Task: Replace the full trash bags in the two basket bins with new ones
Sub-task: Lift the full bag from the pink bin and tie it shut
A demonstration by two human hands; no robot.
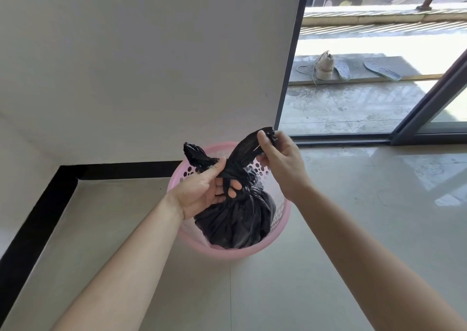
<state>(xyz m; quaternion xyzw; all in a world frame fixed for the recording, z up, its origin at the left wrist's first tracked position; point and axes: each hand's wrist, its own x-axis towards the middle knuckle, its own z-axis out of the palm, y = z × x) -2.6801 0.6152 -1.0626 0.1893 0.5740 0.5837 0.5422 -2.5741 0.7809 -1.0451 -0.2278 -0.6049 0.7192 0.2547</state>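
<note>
A full black trash bag (237, 219) sits inside a pink perforated basket bin (275, 219) on the tiled floor near the wall corner. The bag's top is gathered into two twisted ears crossed over each other. My left hand (207, 189) grips the crossing point, with the left ear sticking up past its thumb. My right hand (280, 159) pinches the end of the right ear and holds it up and to the right. Only one bin is in view.
A white wall with a black skirting strip (121, 171) stands behind and left of the bin. A sliding glass door frame (290, 60) opens to a balcony with a shoe (324, 65) and two insoles (381, 70). Glossy floor tiles spread to the right.
</note>
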